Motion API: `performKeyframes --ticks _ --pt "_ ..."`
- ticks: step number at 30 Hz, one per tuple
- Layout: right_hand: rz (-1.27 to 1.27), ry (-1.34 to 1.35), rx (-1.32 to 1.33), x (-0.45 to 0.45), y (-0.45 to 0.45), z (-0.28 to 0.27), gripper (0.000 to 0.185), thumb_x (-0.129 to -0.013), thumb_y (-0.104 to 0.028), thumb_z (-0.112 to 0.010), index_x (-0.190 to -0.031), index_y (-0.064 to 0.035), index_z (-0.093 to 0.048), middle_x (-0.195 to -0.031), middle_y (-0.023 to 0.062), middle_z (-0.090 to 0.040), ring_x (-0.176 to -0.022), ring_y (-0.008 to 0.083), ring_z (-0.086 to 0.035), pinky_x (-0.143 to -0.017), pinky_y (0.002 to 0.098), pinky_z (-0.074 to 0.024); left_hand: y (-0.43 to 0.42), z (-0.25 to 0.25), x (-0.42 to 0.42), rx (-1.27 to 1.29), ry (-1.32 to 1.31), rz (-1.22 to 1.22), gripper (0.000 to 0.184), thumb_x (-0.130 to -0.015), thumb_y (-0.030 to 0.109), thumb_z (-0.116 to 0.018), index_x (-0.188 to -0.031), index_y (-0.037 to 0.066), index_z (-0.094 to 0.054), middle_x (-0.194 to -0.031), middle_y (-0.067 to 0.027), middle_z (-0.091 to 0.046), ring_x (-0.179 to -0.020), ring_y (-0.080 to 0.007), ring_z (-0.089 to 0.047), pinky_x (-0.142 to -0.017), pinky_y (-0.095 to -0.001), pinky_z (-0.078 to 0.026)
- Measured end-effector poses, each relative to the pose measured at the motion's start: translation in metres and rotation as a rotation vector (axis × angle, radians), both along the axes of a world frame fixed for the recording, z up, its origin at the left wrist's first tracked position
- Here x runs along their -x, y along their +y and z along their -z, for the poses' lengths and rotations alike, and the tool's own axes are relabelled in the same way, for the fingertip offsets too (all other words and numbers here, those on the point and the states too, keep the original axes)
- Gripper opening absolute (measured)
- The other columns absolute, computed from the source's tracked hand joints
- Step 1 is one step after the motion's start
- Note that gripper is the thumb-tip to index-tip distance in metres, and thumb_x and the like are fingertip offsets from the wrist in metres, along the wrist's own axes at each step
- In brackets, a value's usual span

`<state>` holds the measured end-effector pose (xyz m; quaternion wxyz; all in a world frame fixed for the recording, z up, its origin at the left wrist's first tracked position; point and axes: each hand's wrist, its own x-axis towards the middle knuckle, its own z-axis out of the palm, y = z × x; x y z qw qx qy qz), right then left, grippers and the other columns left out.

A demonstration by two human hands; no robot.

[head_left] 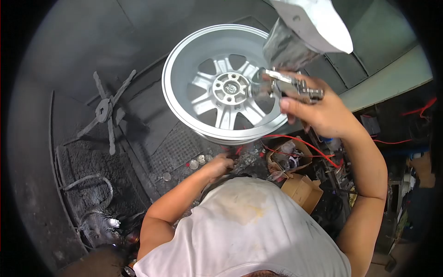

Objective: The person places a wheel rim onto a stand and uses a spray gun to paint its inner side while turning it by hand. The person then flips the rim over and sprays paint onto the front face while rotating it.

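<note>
A silver alloy wheel [226, 115] is held up in front of me with its spoked inner side showing. My right hand [325, 111] is closed around a metal spray gun [293, 85], whose nozzle points at the wheel's hub. On top of the gun sits a smeared, see-through paint cup [286, 46] with a white paper-like piece [318, 23] at its upper end. Just below the wheel's near edge, my left hand [220, 166] has its fingers curled. What it grips is hidden under the wheel.
A grey-coated four-armed stand [105, 111] is at the left. Several small round tins [194, 164] lie on the floor near my left arm. A red hose [314, 147] runs past cardboard boxes [302, 189] at the right. Dark booth walls [134, 32] close off the far side.
</note>
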<state>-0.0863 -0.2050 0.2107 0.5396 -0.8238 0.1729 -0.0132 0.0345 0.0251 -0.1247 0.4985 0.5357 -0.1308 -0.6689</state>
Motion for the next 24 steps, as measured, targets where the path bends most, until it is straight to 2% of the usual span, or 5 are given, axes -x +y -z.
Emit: performKeyframes --ticks 7,12,17,19,24 --pt "0.291 -0.009 0.361 -0.003 -0.045 -0.008 0.058 -0.096 -0.028 -0.07 -0.141 0.0024 -0.053 -0.081 0.0033 -0.065 -0.067 0.0098 -0.06 -0.051 0.0276 -0.0465 0.018 -0.009 -0.133 0.082 -0.211 -0.6 0.055 -0.083 0.003 -0.051 -0.138 -0.004 -0.047 -0.115 -0.0141 -0.063 -0.1 -0.021 -0.06 -0.084 -0.0364 -0.047" --pt "0.333 0.311 0.435 0.03 -0.061 -0.012 0.048 -0.096 -0.027 -0.069 -0.132 0.0032 -0.057 -0.075 0.0019 -0.062 -0.062 0.0097 -0.058 -0.049 0.0266 -0.0459 0.004 -0.064 -0.078 0.018 -0.071 -0.543 0.057 -0.086 0.006 -0.05 -0.142 -0.002 -0.045 -0.134 -0.0229 -0.058 -0.126 -0.0323 -0.056 -0.119 -0.0475 -0.037" --pt "0.19 0.324 0.062 0.052 -0.028 -0.004 0.052 -0.097 -0.023 -0.068 -0.142 -0.001 -0.054 -0.086 0.0021 -0.065 -0.065 0.0089 -0.06 -0.05 0.0236 -0.0466 0.002 -0.074 0.004 -0.101 -0.108 -0.347 0.058 -0.081 0.009 -0.056 -0.137 0.0 -0.052 -0.12 -0.0138 -0.059 -0.104 -0.0235 -0.058 -0.094 -0.0384 -0.048" --pt "0.182 0.275 -0.044 0.052 -0.012 0.003 0.055 -0.096 -0.022 -0.069 -0.144 0.0005 -0.053 -0.082 0.0002 -0.062 -0.066 0.008 -0.058 -0.054 0.0238 -0.047 0.001 -0.093 0.013 -0.183 -0.197 -0.016 0.054 -0.079 0.01 -0.058 -0.131 -0.003 -0.055 -0.115 -0.0128 -0.061 -0.096 -0.019 -0.056 -0.088 -0.0357 -0.046" --pt "0.046 0.041 -0.355 0.051 0.008 0.031 0.057 -0.096 -0.02 -0.069 -0.147 -0.0016 -0.052 -0.091 -0.0013 -0.064 -0.074 0.0057 -0.056 -0.062 0.0219 -0.0487 0.021 0.008 -0.091 -0.068 -0.105 -0.436 0.046 -0.082 0.011 -0.054 -0.125 -0.007 -0.059 -0.111 -0.014 -0.065 -0.096 -0.0234 -0.06 -0.096 -0.0426 -0.047"
